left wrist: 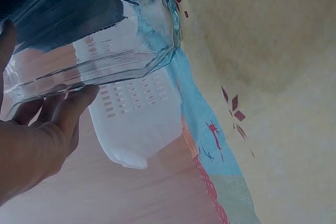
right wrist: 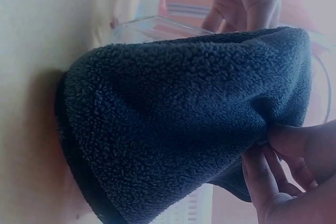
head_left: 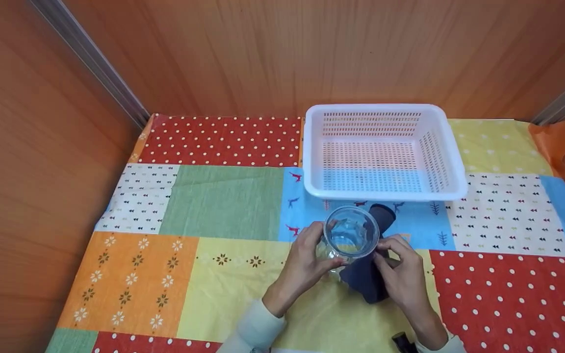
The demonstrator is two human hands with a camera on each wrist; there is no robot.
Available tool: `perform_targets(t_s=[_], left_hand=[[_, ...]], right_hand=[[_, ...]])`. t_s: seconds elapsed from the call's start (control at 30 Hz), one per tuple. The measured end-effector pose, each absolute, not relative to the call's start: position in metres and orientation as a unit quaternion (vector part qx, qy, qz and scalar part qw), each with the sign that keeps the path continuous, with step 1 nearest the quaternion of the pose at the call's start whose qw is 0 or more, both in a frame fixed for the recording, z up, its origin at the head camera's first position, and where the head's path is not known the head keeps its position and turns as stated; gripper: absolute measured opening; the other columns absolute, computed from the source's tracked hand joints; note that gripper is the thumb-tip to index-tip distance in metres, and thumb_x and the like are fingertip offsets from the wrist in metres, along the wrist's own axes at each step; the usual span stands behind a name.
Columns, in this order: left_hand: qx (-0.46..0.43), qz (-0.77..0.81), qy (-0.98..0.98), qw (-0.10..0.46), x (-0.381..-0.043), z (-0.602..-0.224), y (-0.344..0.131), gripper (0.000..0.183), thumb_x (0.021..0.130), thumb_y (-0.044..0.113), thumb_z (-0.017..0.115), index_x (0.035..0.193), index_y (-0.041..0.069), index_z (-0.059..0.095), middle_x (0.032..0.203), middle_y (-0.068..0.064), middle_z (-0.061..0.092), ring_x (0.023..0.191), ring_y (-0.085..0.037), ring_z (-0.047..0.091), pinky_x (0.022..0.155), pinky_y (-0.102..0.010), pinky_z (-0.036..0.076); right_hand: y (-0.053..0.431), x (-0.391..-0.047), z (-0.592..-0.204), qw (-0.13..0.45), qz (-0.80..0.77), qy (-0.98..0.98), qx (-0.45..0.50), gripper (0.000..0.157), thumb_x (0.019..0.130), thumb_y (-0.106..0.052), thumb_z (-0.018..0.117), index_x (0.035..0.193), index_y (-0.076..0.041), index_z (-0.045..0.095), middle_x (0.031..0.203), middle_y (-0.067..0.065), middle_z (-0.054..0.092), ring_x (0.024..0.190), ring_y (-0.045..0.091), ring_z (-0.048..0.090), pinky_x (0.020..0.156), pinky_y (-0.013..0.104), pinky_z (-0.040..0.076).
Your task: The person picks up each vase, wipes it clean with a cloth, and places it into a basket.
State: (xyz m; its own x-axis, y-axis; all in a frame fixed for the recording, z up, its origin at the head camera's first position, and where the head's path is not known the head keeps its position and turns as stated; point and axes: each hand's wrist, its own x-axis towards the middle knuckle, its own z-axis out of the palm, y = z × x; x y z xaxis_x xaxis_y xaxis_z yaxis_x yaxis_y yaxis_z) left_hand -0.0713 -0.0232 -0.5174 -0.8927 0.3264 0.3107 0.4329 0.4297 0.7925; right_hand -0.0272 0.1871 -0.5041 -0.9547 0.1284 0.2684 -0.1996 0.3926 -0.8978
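A clear glass jar point(head_left: 345, 245) with an open round mouth is tilted slightly over the yellow patch of the tablecloth. My left hand point(head_left: 307, 260) grips it from the left, thumb in front and fingers behind; the left wrist view shows the jar's faceted side point(left wrist: 126, 61) against those fingertips. A dark fluffy cloth point(right wrist: 184, 114) lies along the jar's right side. My right hand point(head_left: 402, 267) pinches the cloth between thumb and fingers near the jar's rim. The cloth's lower part hangs toward the table, and its upper end sticks out behind the jar.
A white perforated plastic basket point(head_left: 385, 196) stands just behind the jar. The patchwork tablecloth point(head_left: 228, 201) covers the table, with wooden panels point(head_left: 263, 59) at the back and sides. A small black object point(head_left: 404, 342) shows beside the right wrist at the front.
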Motion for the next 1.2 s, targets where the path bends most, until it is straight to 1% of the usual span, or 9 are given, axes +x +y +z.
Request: perform_targets(t_s=[0.1,0.23,0.33,0.6,0.7,0.8,1.0,1.07,1.2], left_hand=[[-0.225,-0.48,-0.846,0.057,-0.071,-0.518,-0.023,0.068,0.075,0.015,0.097,0.132,0.004,0.061,0.121,-0.005,0.07,0.111,-0.022,0.062,0.095,-0.039,0.054],[-0.226,-0.483,-0.845,0.051,-0.071,-0.518,-0.023,0.068,0.076,0.019,0.096,0.132,0.004,0.061,0.121,-0.006,0.069,0.111,-0.022,0.062,0.095,-0.038,0.055],[-0.225,-0.488,-0.842,0.043,-0.071,-0.517,-0.024,0.069,0.076,0.021,0.096,0.133,0.004,0.062,0.121,-0.006,0.069,0.111,-0.021,0.062,0.095,-0.038,0.056],[-0.224,-0.499,-0.836,0.038,-0.072,-0.516,-0.023,0.068,0.076,0.018,0.097,0.132,0.005,0.062,0.121,-0.004,0.068,0.111,-0.02,0.062,0.094,-0.037,0.056],[-0.223,-0.506,-0.832,0.034,-0.072,-0.516,-0.024,0.067,0.077,0.018,0.096,0.132,0.006,0.061,0.122,-0.004,0.068,0.113,-0.02,0.062,0.096,-0.037,0.057],[-0.221,-0.513,-0.829,0.029,-0.072,-0.516,-0.024,0.067,0.077,0.018,0.096,0.133,0.008,0.061,0.124,-0.005,0.068,0.116,-0.02,0.062,0.097,-0.038,0.057],[-0.222,-0.495,-0.839,0.041,-0.071,-0.516,-0.024,0.066,0.076,0.019,0.096,0.131,0.006,0.062,0.122,-0.006,0.068,0.111,-0.019,0.062,0.094,-0.036,0.057],[-0.223,-0.487,-0.843,0.048,-0.071,-0.516,-0.024,0.065,0.076,0.019,0.096,0.13,0.005,0.063,0.121,-0.007,0.069,0.109,-0.019,0.062,0.092,-0.036,0.057],[-0.225,-0.489,-0.841,0.049,-0.072,-0.516,-0.024,0.066,0.075,0.017,0.097,0.13,0.004,0.062,0.121,-0.01,0.069,0.11,-0.02,0.062,0.093,-0.036,0.057]], right_hand=[[0.188,-0.026,-0.509,0.137,0.541,-0.83,0.009,0.023,0.086,0.021,0.073,0.096,0.0,0.073,0.1,0.011,0.067,0.1,0.016,0.068,0.086,0.03,0.06],[0.19,-0.026,-0.517,0.114,0.538,-0.835,-0.006,0.024,0.086,0.022,0.072,0.096,0.0,0.072,0.102,0.013,0.067,0.1,0.013,0.067,0.086,0.021,0.058],[0.192,-0.027,-0.523,0.102,0.535,-0.839,-0.013,0.024,0.085,0.023,0.071,0.095,0.001,0.071,0.101,0.013,0.067,0.098,0.008,0.065,0.082,0.013,0.056],[0.196,-0.03,-0.534,0.081,0.507,-0.858,-0.021,0.025,0.084,0.023,0.071,0.092,-0.001,0.071,0.099,0.008,0.068,0.097,0.016,0.066,0.079,0.024,0.061],[0.197,-0.031,-0.536,0.073,0.504,-0.86,-0.022,0.025,0.085,0.023,0.071,0.092,-0.001,0.07,0.099,0.008,0.068,0.096,0.015,0.064,0.079,0.025,0.061],[0.197,-0.03,-0.533,0.068,0.514,-0.855,-0.024,0.024,0.086,0.022,0.071,0.093,-0.001,0.071,0.1,0.008,0.068,0.095,0.011,0.063,0.08,0.023,0.06],[0.192,-0.028,-0.516,0.102,0.56,-0.822,-0.005,0.024,0.084,0.025,0.07,0.094,0.003,0.071,0.101,0.013,0.067,0.095,0.005,0.065,0.081,0.014,0.057],[0.189,-0.028,-0.508,0.121,0.574,-0.81,0.008,0.024,0.084,0.026,0.07,0.095,0.005,0.072,0.101,0.015,0.066,0.095,0.006,0.065,0.081,0.015,0.057],[0.186,-0.028,-0.496,0.139,0.577,-0.804,0.019,0.021,0.084,0.024,0.072,0.095,0.005,0.072,0.101,0.012,0.065,0.096,0.006,0.063,0.082,0.017,0.058]])
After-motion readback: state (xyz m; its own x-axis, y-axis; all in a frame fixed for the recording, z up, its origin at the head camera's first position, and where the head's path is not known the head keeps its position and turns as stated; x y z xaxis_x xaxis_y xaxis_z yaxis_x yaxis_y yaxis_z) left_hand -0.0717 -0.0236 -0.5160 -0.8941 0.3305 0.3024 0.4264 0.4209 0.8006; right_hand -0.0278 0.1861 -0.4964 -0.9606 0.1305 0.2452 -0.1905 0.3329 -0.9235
